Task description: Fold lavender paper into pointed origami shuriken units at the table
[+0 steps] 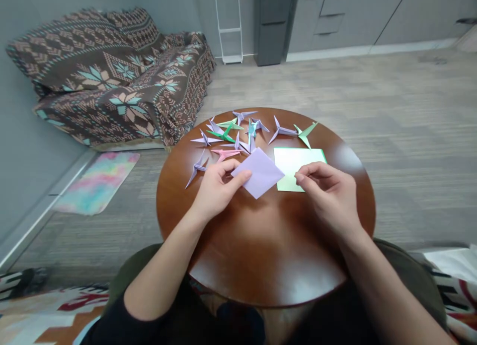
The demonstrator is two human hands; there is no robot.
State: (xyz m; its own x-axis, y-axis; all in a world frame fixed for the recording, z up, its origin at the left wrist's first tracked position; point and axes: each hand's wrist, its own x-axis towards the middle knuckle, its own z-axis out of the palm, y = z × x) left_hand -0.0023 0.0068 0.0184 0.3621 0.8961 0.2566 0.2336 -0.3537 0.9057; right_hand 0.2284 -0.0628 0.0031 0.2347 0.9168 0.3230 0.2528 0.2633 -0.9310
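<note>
My left hand (pixel 222 187) pinches the left corner of a folded purple origami paper (pixel 259 173), held as a diamond above the table. Just right of the paper's other corner, my right hand (pixel 330 191) has thumb and fingertips pressed together; nothing shows clearly between them. Beneath that hand lies a stack of pale green paper sheets (pixel 294 159), partly covered by the fingers. Beyond my left hand, several folded paper cranes in purple, green and pink are spread out, among them a pink crane (pixel 225 154) and a dark green crane (pixel 224 134).
Everything rests on a round brown wooden table (pixel 261 265). A purple crane (pixel 282 130) and a light green crane (pixel 306 134) sit at its far side. A sofa with a patterned cover (pixel 126 87) stands at the far left, near a colourful mat (pixel 99 181).
</note>
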